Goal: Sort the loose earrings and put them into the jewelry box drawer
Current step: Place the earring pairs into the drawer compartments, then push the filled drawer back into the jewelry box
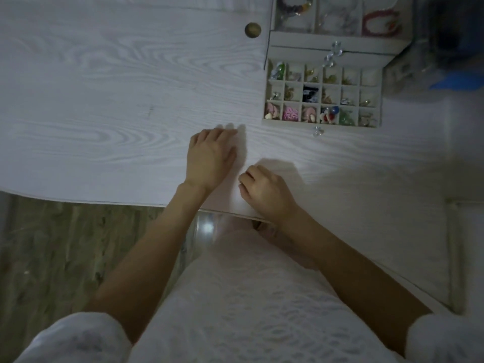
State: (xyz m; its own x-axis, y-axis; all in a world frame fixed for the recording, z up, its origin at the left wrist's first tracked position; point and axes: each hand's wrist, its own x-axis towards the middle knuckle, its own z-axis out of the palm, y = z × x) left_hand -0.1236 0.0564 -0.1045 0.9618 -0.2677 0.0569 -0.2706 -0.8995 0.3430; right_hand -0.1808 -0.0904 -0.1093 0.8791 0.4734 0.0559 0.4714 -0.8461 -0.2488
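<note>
White drawer (322, 124), eighteen compartments, two hands

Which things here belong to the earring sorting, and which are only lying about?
For the job:
- drawer, pulled out, compartments holding earrings
- jewelry box
- left hand, on the table
- right hand, fingers curled; what they hold cannot be told

Lying about:
- brass knob
- bracelets in the top tray
- blue thing, blurred

White woodgrain table (104, 106), brass knob (253, 30), white drawer (323, 124)
</note>
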